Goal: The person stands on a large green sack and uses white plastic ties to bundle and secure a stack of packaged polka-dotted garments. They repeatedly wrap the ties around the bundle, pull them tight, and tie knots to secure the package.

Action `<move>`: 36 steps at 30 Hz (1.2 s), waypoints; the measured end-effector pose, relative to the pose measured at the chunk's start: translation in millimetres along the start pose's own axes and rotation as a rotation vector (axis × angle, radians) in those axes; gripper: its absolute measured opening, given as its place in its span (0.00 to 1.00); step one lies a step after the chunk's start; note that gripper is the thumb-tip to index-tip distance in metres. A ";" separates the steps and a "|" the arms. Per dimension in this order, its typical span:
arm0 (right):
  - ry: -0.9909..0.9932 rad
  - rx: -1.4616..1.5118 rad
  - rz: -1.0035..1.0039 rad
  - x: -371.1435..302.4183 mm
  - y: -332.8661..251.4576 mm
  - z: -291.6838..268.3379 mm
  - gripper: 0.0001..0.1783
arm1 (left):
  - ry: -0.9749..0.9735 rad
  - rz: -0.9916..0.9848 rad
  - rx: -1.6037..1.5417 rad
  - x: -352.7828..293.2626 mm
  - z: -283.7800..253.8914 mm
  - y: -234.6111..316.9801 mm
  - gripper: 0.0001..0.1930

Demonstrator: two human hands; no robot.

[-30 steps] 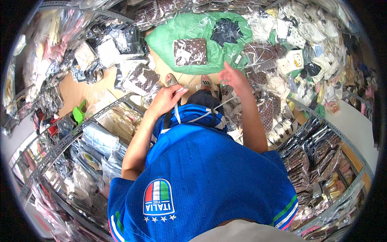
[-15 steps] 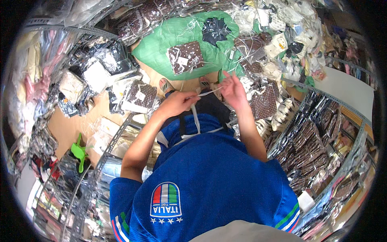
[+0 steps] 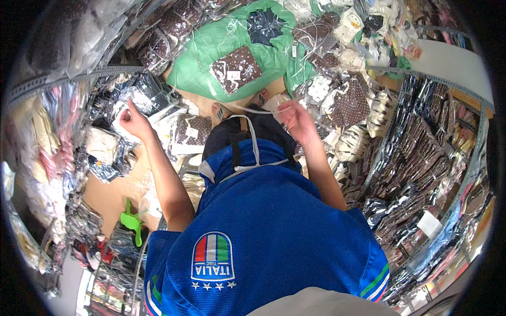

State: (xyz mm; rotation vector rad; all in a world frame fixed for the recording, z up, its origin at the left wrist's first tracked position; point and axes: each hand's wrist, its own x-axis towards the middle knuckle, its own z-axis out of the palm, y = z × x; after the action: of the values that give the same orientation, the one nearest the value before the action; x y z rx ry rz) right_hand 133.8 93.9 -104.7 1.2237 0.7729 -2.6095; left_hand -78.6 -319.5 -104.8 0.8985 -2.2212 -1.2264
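Observation:
My left hand point(image 3: 136, 124) is raised at the left, in front of plastic-bagged clothes point(image 3: 103, 145). One finger points up from it, apart from the others, and nothing shows in its grasp. A thin white strap point(image 3: 256, 110) runs leftward from my right hand point(image 3: 299, 122), whose thumb and fingers close on its end above my legs. Past my feet spreads a green plastic sack point(image 3: 190, 73). On it rests a bagged brown garment point(image 3: 247, 59) with white spots and a white label. A dark bundle point(image 3: 265, 27) lies behind that.
Metal shelving point(image 3: 452, 84) packed with bagged brown clothes point(image 3: 414, 142) stands close on my right. Bagged garments pile up on the left around a patch of tan floor point(image 3: 103, 192). A bright green plastic object point(image 3: 130, 220) sits at the lower left.
My left hand has let go of the strap and swung out to the left. My right hand has dropped slightly and moved a little left. The view has shifted somewhat.

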 end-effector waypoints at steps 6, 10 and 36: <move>-0.114 -0.094 0.190 18.7 21.1 15.6 0.17 | -1.591 -0.897 -0.029 -149.9 40.5 -7.1 0.43; -0.213 -0.201 0.213 26.5 -3.7 1.3 0.18 | -1.384 -1.187 -0.747 -196.9 91.5 12.9 0.29; 0.271 0.576 -0.453 101.9 -19.8 -167.3 0.13 | -1.106 -0.669 -0.522 -105.2 217.9 115.5 0.20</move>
State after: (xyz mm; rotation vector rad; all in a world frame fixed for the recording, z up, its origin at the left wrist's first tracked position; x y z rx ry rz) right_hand 172.8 204.5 -262.9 1.7536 0.3633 -3.2210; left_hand -184.9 -74.0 -123.1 0.8538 -2.0531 -3.0142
